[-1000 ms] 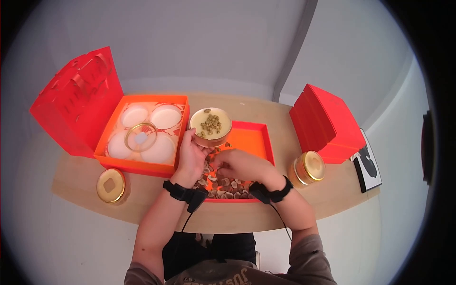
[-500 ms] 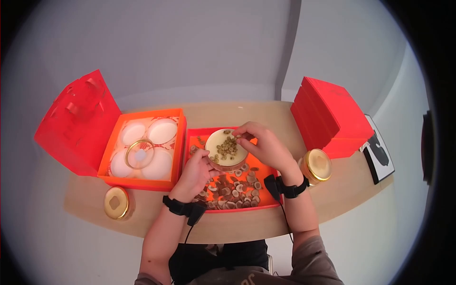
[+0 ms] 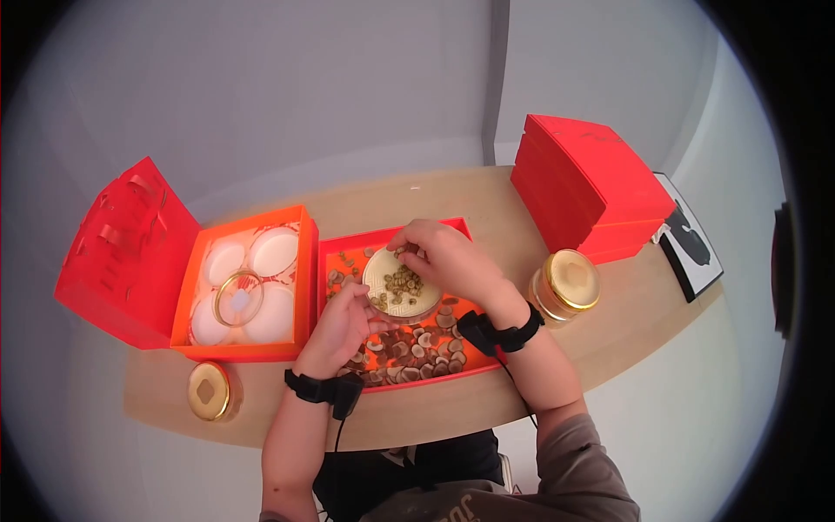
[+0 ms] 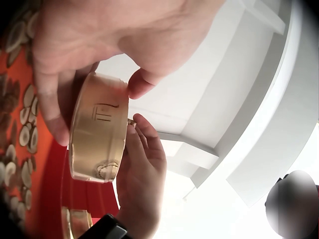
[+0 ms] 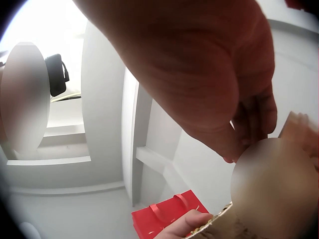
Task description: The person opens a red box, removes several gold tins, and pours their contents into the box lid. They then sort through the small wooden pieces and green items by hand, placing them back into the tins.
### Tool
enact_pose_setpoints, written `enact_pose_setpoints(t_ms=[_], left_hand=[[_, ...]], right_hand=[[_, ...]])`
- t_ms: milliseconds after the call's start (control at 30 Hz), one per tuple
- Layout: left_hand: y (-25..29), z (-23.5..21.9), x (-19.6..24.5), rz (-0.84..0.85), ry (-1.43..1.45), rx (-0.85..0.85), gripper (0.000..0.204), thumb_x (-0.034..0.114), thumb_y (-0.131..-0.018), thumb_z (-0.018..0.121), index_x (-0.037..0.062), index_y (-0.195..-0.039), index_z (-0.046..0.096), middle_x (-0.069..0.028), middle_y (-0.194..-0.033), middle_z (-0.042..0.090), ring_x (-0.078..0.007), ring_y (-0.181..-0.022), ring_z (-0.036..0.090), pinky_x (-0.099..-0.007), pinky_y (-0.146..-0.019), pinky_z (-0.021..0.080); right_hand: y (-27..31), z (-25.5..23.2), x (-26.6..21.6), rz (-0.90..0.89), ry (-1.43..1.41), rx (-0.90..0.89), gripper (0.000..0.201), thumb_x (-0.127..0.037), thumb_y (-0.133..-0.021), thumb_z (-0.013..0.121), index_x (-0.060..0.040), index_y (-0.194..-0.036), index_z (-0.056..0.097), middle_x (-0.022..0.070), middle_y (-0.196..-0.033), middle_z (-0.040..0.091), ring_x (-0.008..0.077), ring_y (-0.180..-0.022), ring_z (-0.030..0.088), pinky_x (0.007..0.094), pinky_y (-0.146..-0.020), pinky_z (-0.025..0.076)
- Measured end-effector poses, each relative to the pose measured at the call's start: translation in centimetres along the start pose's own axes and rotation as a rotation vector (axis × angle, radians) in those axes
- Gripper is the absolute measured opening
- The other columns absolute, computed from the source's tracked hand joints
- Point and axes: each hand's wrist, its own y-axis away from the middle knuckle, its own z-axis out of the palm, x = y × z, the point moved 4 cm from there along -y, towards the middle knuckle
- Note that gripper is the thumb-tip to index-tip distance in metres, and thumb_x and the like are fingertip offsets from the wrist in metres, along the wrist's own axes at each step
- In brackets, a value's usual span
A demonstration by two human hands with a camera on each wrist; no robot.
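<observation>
My left hand (image 3: pixel 337 329) grips a shallow round container (image 3: pixel 380 272) by its near-left side, thumb at the rim and fingers beneath. It is held above a red tray (image 3: pixel 461 228). Small greenish-brown dried pieces (image 3: pixel 403 281) lie in a loose heap on its cream patterned top. Over the far right of the container, my right hand (image 3: pixel 448 261) pinches one small dried piece (image 4: pixel 132 122) between thumb and finger. In the left wrist view the container's clear side wall (image 4: pixel 97 134) shows gold lettering. Brown-rimmed dried slices (image 3: pixel 417 352) cover the near part of the tray.
Left of the tray stands an orange box (image 3: pixel 310 287) with white round cups and a gold-rimmed clear lid (image 3: pixel 239 297). Behind it leans a red bag (image 3: pixel 122 252). Gold-lidded jars stand at left (image 3: pixel 209 391) and right (image 3: pixel 570 283). A red box (image 3: pixel 600 187) and framed picture (image 3: pixel 687 244) are at right.
My right hand has come up from the slices in the tray to the container's far edge. The container has shifted from the tray's far left corner to above the tray.
</observation>
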Motion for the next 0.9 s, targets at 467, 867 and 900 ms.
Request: enact_pose_setpoints(t_ms=[467, 867, 900], left_hand=[[0.0, 0.1, -0.1, 0.015, -0.022, -0.011, 0.046, 0.031, -0.103, 0.042, 0.0036, -0.14, 0.046, -0.0151, -0.129, 0.066, -0.0255, -0.107, 0.071, -0.0402, -0.09, 0.06], [0.2, 0.4, 0.2, 0.027, 0.015, -0.022, 0.04, 0.031, -0.104, 0.045, 0.0046, -0.133, 0.05, -0.0119, -0.123, 0.067, -0.0218, -0.109, 0.068, -0.0406, -0.091, 0.057], [0.4, 0.6, 0.5, 0.055, 0.004, 0.017, 0.039, 0.032, -0.104, 0.044, 0.0043, -0.13, 0.052, -0.0114, -0.12, 0.068, -0.0221, -0.102, 0.069, -0.0398, -0.088, 0.057]], right_hand=[[-0.1, 0.7, 0.0, -0.114, 0.037, 0.016, 0.016, -0.005, -0.092, 0.066, -0.002, -0.108, 0.069, 0.0126, -0.101, 0.068, 0.0311, -0.094, 0.067, 0.0396, -0.082, 0.056], [0.1, 0.2, -0.8, -0.073, -0.001, -0.003, 0.018, -0.01, -0.095, 0.065, -0.0043, -0.112, 0.068, 0.011, -0.112, 0.065, 0.0279, -0.101, 0.066, 0.0375, -0.088, 0.054], [0.0, -0.5, -1.0, -0.041, -0.038, 0.027, 0.019, -0.011, -0.095, 0.065, -0.0026, -0.111, 0.069, 0.0132, -0.113, 0.065, 0.0301, -0.1, 0.067, 0.0388, -0.087, 0.054]])
